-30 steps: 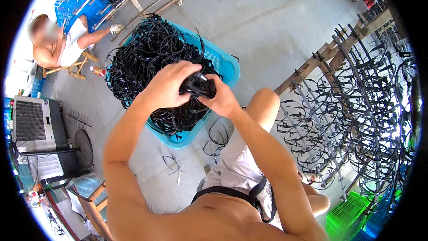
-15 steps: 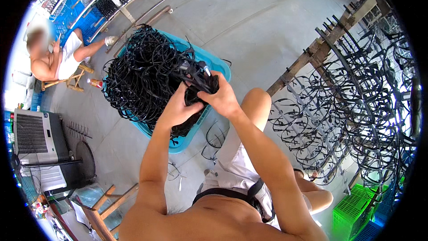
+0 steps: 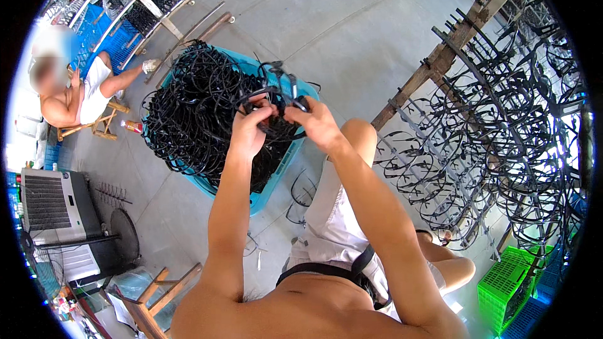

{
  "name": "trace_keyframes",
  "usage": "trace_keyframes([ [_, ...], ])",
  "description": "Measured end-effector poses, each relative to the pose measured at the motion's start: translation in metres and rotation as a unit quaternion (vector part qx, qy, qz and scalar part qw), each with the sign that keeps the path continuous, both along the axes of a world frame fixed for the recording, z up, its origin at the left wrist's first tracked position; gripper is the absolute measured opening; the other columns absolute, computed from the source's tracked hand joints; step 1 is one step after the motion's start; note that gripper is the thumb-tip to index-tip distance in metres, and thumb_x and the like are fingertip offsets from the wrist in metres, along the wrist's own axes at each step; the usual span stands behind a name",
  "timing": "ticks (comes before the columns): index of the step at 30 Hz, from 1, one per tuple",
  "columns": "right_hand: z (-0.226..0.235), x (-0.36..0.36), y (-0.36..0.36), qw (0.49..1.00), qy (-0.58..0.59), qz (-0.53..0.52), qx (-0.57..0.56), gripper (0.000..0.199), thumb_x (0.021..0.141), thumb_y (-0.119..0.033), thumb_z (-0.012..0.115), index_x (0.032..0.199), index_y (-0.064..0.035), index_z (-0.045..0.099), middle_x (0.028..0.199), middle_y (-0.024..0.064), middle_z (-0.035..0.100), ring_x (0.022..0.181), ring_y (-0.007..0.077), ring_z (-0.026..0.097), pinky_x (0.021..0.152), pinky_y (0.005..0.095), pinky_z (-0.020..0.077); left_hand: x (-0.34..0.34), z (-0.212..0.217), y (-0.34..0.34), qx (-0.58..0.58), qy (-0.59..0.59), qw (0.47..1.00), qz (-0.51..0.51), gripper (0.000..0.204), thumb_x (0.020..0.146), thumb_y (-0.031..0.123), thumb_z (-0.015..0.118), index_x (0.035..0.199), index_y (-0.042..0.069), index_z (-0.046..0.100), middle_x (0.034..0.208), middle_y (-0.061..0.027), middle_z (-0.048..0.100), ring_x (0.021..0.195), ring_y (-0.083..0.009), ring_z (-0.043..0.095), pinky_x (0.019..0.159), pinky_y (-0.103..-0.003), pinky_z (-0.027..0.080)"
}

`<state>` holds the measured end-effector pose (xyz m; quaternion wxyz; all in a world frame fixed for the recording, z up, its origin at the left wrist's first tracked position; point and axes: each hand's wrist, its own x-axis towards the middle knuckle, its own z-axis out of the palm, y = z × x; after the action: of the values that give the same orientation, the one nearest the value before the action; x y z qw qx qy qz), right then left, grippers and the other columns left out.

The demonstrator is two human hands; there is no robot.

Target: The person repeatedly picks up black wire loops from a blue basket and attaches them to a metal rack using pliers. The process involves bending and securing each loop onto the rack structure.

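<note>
Over the right part of a blue plastic crate (image 3: pixel 292 154), my two hands hold a dark, curved black strip (image 3: pixel 274 68) that arches up between them. My left hand (image 3: pixel 250 133) pinches its left side between thumb and fingers. Its right side is gripped by my right hand (image 3: pixel 319 127), with a shiny spot near the fingertips. The exact kind of piece is too tangled to make out. Beneath and to the left, a large heap of thin black looped strips (image 3: pixel 191 103) fills the crate and partly hides its rim.
At the right, a wooden-beamed rack (image 3: pixel 418 85) carries many hanging black loops (image 3: pixel 477 163). A green crate (image 3: pixel 505 285) stands below it. Loose loops (image 3: pixel 303 191) lie on the floor. Far left, another person (image 3: pixel 63 100) sits on a stool near a grey cooler (image 3: pixel 53 204).
My left hand has turned, its thumb now up against its fingers. The bunched black piece between my hands now shows as a raised arch. The view has shifted slightly.
</note>
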<state>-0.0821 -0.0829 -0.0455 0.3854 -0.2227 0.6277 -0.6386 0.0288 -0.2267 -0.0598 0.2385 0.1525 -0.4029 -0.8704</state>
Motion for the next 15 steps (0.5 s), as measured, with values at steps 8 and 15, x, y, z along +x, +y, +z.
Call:
trace_keyframes([
  [8,0.017,-0.038,0.008,0.967,-0.183,-0.162,-0.067,0.017,0.077,-0.016,0.061,0.079,-0.0001,0.056,0.063,0.0077,0.054,0.055,0.0178,0.051,0.056,0.0297,0.0409,0.031,0.019,-0.027,0.092,0.07,0.977,0.178,0.031,0.08,0.004,0.056,0.11,0.003,0.058,0.087,-0.0076,0.062,0.077,-0.0213,0.057,0.076,-0.036,0.047],
  [15,0.006,-0.016,-0.039,0.96,0.155,-0.215,0.086,0.031,0.074,-0.022,0.064,0.083,0.0041,0.052,0.067,0.0162,0.056,0.066,0.0284,0.058,0.064,0.0407,0.047,0.1,0.098,-0.025,0.113,0.306,0.926,0.187,0.029,0.078,0.008,0.055,0.106,0.0,0.056,0.079,-0.0004,0.051,0.07,-0.0128,0.046,0.071,-0.029,0.04],
])
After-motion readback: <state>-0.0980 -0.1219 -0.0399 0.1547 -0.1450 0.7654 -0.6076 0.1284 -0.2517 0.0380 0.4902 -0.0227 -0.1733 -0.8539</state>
